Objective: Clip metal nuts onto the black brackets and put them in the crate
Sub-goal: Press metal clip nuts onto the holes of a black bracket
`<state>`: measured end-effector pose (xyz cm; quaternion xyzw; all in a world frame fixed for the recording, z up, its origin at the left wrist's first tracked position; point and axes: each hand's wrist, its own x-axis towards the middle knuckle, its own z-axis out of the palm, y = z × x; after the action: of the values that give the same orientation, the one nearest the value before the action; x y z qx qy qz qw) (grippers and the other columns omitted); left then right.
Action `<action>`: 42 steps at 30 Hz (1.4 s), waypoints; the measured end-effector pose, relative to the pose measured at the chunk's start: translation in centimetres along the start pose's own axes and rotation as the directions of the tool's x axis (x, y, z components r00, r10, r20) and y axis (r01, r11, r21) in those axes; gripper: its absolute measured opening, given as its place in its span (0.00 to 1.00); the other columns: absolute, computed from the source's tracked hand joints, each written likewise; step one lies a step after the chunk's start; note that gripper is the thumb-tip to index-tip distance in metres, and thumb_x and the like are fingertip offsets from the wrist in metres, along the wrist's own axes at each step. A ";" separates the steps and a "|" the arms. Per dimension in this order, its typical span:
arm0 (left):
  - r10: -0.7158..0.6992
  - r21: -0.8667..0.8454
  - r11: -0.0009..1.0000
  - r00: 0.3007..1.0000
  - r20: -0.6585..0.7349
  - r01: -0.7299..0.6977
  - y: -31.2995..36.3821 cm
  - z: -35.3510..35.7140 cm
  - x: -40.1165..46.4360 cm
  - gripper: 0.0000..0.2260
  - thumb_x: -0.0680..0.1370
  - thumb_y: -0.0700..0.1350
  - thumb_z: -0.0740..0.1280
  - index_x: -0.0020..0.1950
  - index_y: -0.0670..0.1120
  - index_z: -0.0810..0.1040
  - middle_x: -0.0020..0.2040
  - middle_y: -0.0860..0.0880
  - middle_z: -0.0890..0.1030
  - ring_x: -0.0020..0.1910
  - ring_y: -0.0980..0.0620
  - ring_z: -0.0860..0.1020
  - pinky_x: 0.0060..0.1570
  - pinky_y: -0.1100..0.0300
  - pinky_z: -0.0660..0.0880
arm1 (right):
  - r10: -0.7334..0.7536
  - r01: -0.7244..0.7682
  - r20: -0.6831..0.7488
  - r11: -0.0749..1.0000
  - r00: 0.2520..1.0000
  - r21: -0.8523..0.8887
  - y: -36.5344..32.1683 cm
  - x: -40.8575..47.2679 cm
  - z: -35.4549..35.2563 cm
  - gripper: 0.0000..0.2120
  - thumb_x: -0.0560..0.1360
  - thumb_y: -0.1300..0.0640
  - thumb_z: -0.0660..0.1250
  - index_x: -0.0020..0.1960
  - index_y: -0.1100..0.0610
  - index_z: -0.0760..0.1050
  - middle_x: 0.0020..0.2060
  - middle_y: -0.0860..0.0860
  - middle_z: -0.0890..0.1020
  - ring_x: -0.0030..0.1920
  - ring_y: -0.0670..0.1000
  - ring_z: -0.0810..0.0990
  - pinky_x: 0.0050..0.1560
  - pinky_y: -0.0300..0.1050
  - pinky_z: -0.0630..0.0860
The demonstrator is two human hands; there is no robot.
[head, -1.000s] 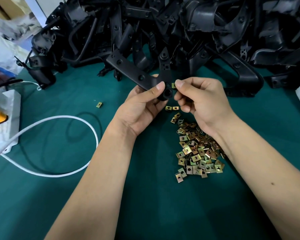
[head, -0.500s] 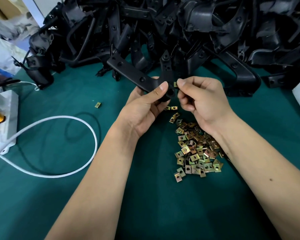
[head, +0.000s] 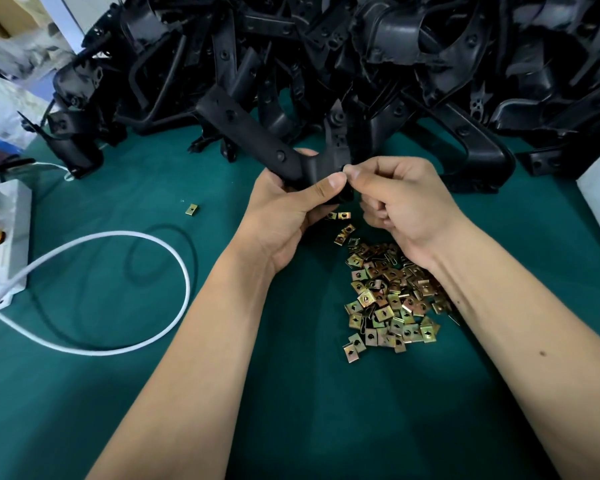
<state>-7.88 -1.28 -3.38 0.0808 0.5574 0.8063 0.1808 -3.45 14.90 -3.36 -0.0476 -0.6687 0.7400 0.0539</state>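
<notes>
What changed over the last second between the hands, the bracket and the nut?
The right hand closed in on the black bracket; the nut seen earlier between its fingertips and the bracket edge no longer shows, hidden or pushed on. The bracket end tilted up slightly. The left hand grips the bracket as before. The pile of nuts, the stray nut and the white cable stayed put.

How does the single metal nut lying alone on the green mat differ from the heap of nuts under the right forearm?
The single nut lies flat and apart, left of the left hand; the heap of nuts lies to the right, near the right hand. The single nut touches nothing but the green mat; in the heap, nuts overlap and lie at many angles. The right forearm partly covers the heap; the single nut is fully visible. Both look brass-coloured, squarish, with a centre hole.
</notes>
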 end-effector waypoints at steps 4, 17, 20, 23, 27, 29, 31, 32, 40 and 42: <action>0.048 0.019 0.999 0.998 -0.027 -0.048 0.1 -0.4 0.2 0.15 0.75 0.32 0.74 0.58 0.42 0.76 0.49 0.44 0.86 0.50 0.48 0.85 0.48 0.56 0.82 | -0.101 0.105 0.028 0.957 0.994 -0.272 -0.5 0.5 -1.4 0.09 0.80 0.55 0.71 0.43 0.56 0.84 0.27 0.49 0.78 0.28 0.47 0.71 0.27 0.38 0.67; -0.045 -0.237 0.970 0.998 0.046 0.055 0.9 -1.9 0.1 0.17 0.72 0.40 0.74 0.54 0.51 0.71 0.53 0.39 0.86 0.52 0.41 0.86 0.45 0.59 0.81 | -0.090 0.329 0.329 0.501 0.940 -0.801 -0.3 0.7 -2.6 0.06 0.74 0.57 0.78 0.45 0.47 0.82 0.40 0.43 0.81 0.38 0.40 0.77 0.40 0.37 0.71; -0.090 -0.145 0.984 0.991 0.103 0.104 1.0 -2.1 0.0 0.15 0.72 0.41 0.74 0.52 0.52 0.72 0.52 0.41 0.87 0.49 0.44 0.86 0.42 0.62 0.80 | -0.149 0.226 0.171 0.710 0.974 -0.668 -0.1 0.8 -2.4 0.04 0.77 0.63 0.74 0.47 0.55 0.81 0.39 0.49 0.84 0.36 0.46 0.80 0.39 0.42 0.77; -0.108 -0.076 0.990 0.981 0.162 0.121 1.1 -2.2 -0.2 0.16 0.72 0.40 0.73 0.54 0.52 0.71 0.50 0.41 0.87 0.46 0.46 0.87 0.41 0.63 0.80 | -0.157 0.152 0.004 0.948 0.988 -0.280 -0.1 0.7 -1.5 0.04 0.79 0.68 0.69 0.50 0.60 0.81 0.39 0.55 0.81 0.36 0.53 0.77 0.38 0.46 0.77; -0.112 -0.019 0.993 0.974 0.199 0.118 1.0 -2.0 -0.5 0.18 0.71 0.40 0.73 0.55 0.51 0.71 0.49 0.43 0.88 0.44 0.46 0.87 0.40 0.62 0.80 | -0.144 0.145 -0.066 0.989 0.987 0.014 -0.1 0.5 -0.6 0.07 0.80 0.66 0.68 0.51 0.57 0.83 0.39 0.52 0.81 0.38 0.48 0.77 0.44 0.46 0.75; -0.115 -0.004 0.993 0.972 0.204 0.119 1.0 -1.9 -0.5 0.17 0.71 0.39 0.73 0.53 0.51 0.72 0.50 0.43 0.87 0.43 0.46 0.86 0.39 0.61 0.80 | -0.157 0.159 -0.088 0.987 0.984 0.011 0.0 0.4 -0.2 0.07 0.80 0.65 0.69 0.51 0.56 0.84 0.41 0.54 0.81 0.38 0.48 0.78 0.45 0.48 0.75; -0.116 0.012 0.993 0.973 0.201 0.116 1.0 -1.8 -0.4 0.16 0.70 0.39 0.74 0.52 0.51 0.73 0.50 0.43 0.85 0.43 0.47 0.85 0.39 0.61 0.80 | -0.153 0.157 -0.104 0.987 0.983 0.034 0.1 0.3 0.2 0.08 0.80 0.65 0.69 0.50 0.55 0.84 0.42 0.55 0.81 0.38 0.48 0.79 0.45 0.48 0.75; -0.116 0.018 0.993 0.973 0.199 0.114 1.0 -1.8 -0.4 0.16 0.70 0.39 0.74 0.51 0.51 0.73 0.50 0.44 0.85 0.43 0.47 0.85 0.38 0.61 0.80 | -0.147 0.153 -0.107 0.987 0.983 0.049 0.1 0.2 0.4 0.08 0.80 0.65 0.69 0.50 0.55 0.84 0.42 0.55 0.82 0.38 0.48 0.79 0.45 0.48 0.76; -0.122 0.058 0.992 0.971 0.204 0.112 1.0 -1.8 -0.5 0.18 0.69 0.38 0.75 0.53 0.50 0.72 0.48 0.46 0.86 0.43 0.47 0.86 0.37 0.60 0.81 | -0.062 0.078 -0.113 0.986 0.992 0.144 -0.1 0.3 0.1 0.09 0.77 0.69 0.71 0.55 0.61 0.77 0.37 0.51 0.83 0.36 0.49 0.79 0.40 0.44 0.76; -0.142 0.076 0.989 0.966 0.216 0.128 1.1 -1.9 -0.5 0.19 0.68 0.39 0.77 0.52 0.49 0.73 0.49 0.43 0.85 0.44 0.45 0.86 0.37 0.61 0.80 | -0.036 0.052 -0.088 0.981 0.996 0.186 -0.3 0.3 -0.1 0.12 0.77 0.71 0.70 0.57 0.62 0.74 0.37 0.51 0.83 0.35 0.49 0.79 0.38 0.41 0.76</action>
<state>-8.28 -3.47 -2.97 0.1374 0.5625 0.7607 0.2934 -3.73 15.11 -3.06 -0.0585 -0.5937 0.7960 0.1025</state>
